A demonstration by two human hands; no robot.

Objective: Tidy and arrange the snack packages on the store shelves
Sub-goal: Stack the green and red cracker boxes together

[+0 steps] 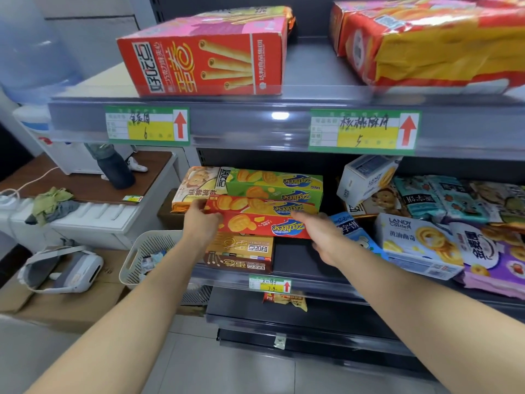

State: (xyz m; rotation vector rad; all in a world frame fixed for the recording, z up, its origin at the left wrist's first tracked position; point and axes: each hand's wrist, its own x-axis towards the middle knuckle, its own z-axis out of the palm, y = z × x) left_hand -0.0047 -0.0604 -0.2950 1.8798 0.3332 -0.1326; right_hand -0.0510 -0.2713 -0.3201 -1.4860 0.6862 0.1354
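Reaching into the dark middle shelf [298, 257], the person brackets a long red cardboard biscuit box [255, 227] at centre frame. It lies flat with its long axis running left to right along the shelf front. A brown-and-gold carton [240, 254] sits just below it in the frame, with a second red box [255, 204] and a green box [275, 184] behind. The left grip [201, 223] curls round the box's left end. The right grip [321, 237] lies with fingers mostly straight against the right end, spread rather than pinching. Each grip is at its own end, neither nearer. Any shift, I judge, must run along that axis or straight back, both ends moving together.
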